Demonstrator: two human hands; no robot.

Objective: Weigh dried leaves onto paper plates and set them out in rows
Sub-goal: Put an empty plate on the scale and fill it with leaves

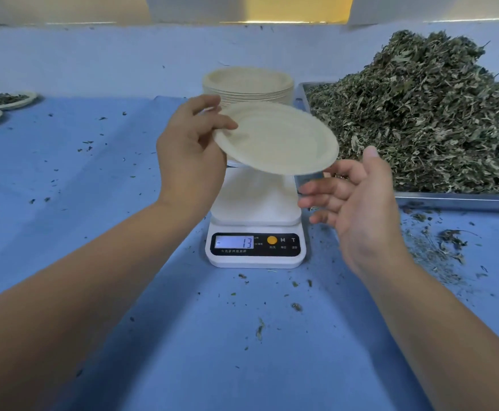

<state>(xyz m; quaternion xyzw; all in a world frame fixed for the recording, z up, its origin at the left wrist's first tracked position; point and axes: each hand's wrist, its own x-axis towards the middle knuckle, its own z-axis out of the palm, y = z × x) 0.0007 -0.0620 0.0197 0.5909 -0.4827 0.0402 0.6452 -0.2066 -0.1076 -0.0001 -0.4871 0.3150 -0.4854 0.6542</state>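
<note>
One paper plate hangs in the air above the scale, pinched at its left rim by my left hand: my thumb lies across the top of the rim, and most of my fingers are hidden under it. It is slightly blurred, so I cannot tell whether I am looking at its upper face or its underside. It is tilted, broad face towards me, the held edge higher and the edge to the scale's right lower, so its outline reads as an oval whose long axis runs from upper left to lower right. It covers the far end of the scale's platform; the display at the front reads minus 13. My right hand is spread wide just right of the scale, palm facing the plate, thumb up, holding nothing. Behind the scale stands a stack of plates, its lower part hidden by my left hand and the plate. Right of the scale a metal tray heaped with dried leaves is cut off by the frame edge. Far left of the scale, filled plates are partly cut off too. Leaf crumbs dot the blue cloth around the scale.
</note>
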